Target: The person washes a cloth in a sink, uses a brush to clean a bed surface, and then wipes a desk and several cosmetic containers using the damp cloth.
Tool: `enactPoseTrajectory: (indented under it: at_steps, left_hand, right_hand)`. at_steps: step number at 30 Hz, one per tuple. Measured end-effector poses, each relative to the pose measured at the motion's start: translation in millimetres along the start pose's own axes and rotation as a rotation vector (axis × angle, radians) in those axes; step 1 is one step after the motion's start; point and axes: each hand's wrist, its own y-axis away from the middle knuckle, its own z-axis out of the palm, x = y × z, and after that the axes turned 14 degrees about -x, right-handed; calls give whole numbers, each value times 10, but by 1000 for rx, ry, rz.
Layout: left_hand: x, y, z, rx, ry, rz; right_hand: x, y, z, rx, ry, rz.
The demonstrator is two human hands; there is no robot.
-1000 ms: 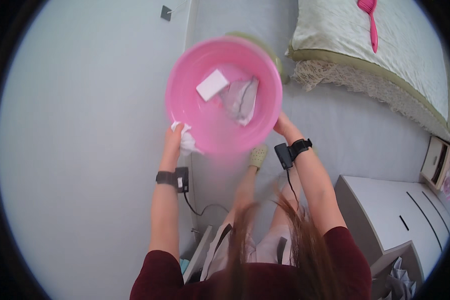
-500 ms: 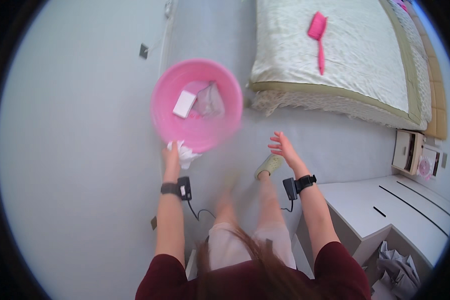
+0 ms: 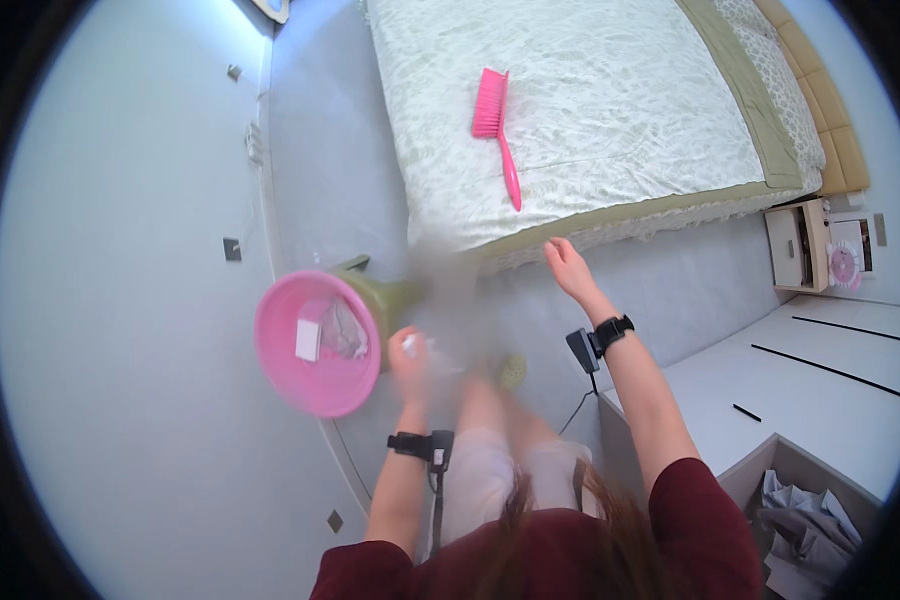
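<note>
My left hand (image 3: 408, 362), smeared by motion, is closed with a bit of white crumpled tissue (image 3: 411, 345) showing at its fingers. It is just right of a pink basin (image 3: 276, 375), which holds a white box (image 3: 308, 341) and a greyish crumpled cloth or bag (image 3: 343, 330). My right hand (image 3: 569, 270) hovers near the bed's edge, fingers loosely extended and nothing visible in them. Between the hands a grey blur hides part of the floor; I cannot tell what it is. A pink brush (image 3: 496, 125) lies on the bed.
The basin rests by a green stool (image 3: 382, 305) along the left wall. A bed (image 3: 610, 110) with a pale patterned cover fills the far side. At right are a white cabinet top (image 3: 820, 370), an open drawer with grey cloths (image 3: 810, 530) and a nightstand (image 3: 798, 247).
My left hand has moved right, away from the basin's rim, with the tissue. The view has turned, so the basin and bed appear further left. My right hand's fingers are closer together.
</note>
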Motion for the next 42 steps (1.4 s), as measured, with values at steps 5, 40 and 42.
enactPoseTrajectory:
  at_steps: [5,40,42]
  left_hand:
    - [200,-941,941,-279,-266,198]
    - [1634,-1932,5348,-853,-779,416]
    - [1569,-1946,5806,-903,-802,441]
  right_hand:
    - [-305,-982,-193,-25,193,102]
    - [1448,-983,-3865,466,66,145]
    - [1538,-1115,-4047,439,92,136]
